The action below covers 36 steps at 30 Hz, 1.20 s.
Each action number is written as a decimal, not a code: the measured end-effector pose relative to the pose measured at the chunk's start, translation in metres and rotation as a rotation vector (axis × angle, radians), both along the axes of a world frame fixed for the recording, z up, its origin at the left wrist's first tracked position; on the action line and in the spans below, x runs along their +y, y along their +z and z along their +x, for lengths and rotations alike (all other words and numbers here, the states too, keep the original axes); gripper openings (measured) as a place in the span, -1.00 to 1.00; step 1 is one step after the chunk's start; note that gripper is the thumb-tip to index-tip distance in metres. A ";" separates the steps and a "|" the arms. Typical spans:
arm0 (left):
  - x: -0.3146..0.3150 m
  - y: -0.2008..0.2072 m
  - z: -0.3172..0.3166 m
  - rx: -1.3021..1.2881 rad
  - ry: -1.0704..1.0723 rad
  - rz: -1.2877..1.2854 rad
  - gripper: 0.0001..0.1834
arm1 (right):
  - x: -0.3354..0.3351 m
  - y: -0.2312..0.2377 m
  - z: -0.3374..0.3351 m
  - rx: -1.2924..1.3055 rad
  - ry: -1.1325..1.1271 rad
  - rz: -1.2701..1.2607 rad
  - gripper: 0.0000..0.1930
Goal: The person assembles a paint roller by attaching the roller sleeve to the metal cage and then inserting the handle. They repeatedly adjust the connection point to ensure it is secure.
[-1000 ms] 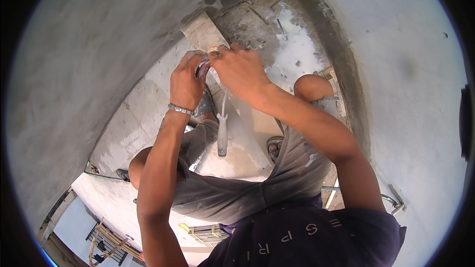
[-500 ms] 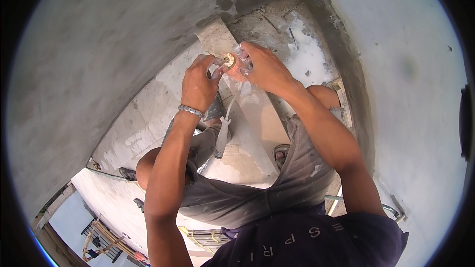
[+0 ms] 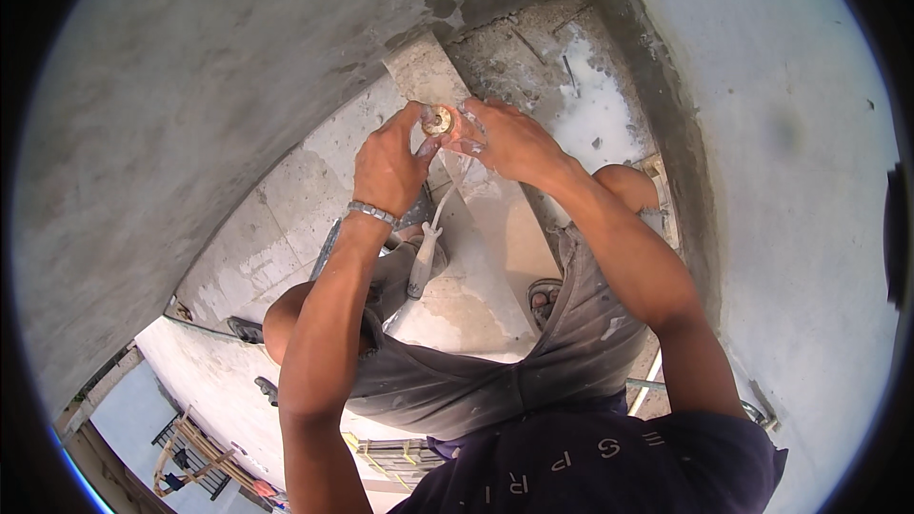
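Observation:
A round brass-coloured fitting [image 3: 436, 122] with a small hole in its centre is held up between my two hands, over a stone slab. My left hand [image 3: 386, 167] pinches its rim, thumb below and fingers above. Behind the fitting shows an orange piece [image 3: 461, 136], gripped by the fingers of my right hand [image 3: 519, 145]; how the two parts join is hidden. Both hands have white residue on the fingers. Below them, between my legs, is a tool with a pale handle [image 3: 423, 265] and a narrow shaft; its tip is hard to make out.
The pale slab [image 3: 505, 257] runs between my feet. Grey walls [image 3: 219, 86] rise on the left and right [image 3: 790, 190]. White powder or paste [image 3: 595, 109] lies on the rough floor at the far right. Bundled strips [image 3: 395, 455] and wooden poles [image 3: 205, 452] are at the lower left.
Both hands have come slightly nearer with the fitting, whose round face now turns more toward me. My left fingers have shifted around its rim.

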<state>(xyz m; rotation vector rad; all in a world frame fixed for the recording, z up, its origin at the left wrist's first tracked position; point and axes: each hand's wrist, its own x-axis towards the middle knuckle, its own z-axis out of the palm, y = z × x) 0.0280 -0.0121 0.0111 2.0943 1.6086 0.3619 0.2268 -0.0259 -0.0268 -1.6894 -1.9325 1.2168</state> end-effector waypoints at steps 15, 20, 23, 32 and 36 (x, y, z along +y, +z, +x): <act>-0.002 0.013 0.012 0.179 -0.060 0.047 -0.68 | 0.001 -0.006 0.004 0.062 0.031 0.045 -0.66; -0.006 0.003 0.011 0.167 -0.016 0.107 -0.68 | 0.003 -0.004 0.003 0.093 0.033 0.038 -0.63; -0.001 0.003 0.010 0.173 -0.032 0.116 -0.69 | 0.004 0.001 0.003 0.066 0.045 0.012 -0.64; 0.001 0.010 0.019 0.208 -0.088 0.108 -0.72 | 0.004 -0.006 0.005 0.074 0.039 0.075 -0.74; -0.003 0.004 0.020 0.181 -0.072 0.122 -0.71 | 0.006 -0.001 0.007 0.085 0.047 0.035 -0.77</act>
